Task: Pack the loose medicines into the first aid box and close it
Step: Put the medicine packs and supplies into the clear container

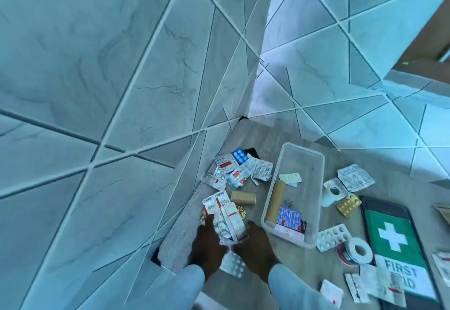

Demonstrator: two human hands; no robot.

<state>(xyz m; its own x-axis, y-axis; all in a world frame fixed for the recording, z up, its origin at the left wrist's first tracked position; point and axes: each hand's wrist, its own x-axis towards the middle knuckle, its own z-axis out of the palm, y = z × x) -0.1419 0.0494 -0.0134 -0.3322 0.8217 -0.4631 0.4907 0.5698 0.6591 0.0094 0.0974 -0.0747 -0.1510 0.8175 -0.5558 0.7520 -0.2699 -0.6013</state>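
Note:
A clear plastic first aid box [314,163] stands open on the wooden table, holding a brown bandage roll [275,201], a blue-purple pack [289,217] and a yellow strip [290,178]. Its lid [399,241], green with a white cross, lies flat to the right. My left hand [207,244] and my right hand [255,246] together grip a bundle of red-and-white blister strips [225,217] just left of the box. A white pill strip [233,264] lies below my hands.
More loose strips [233,171] lie piled at the back left, with a short brown roll [243,197]. Right of the box are silver strips [355,178], a gold strip [348,204], a blister pack [332,236] and a tape roll [359,251]. Tiled walls close in behind.

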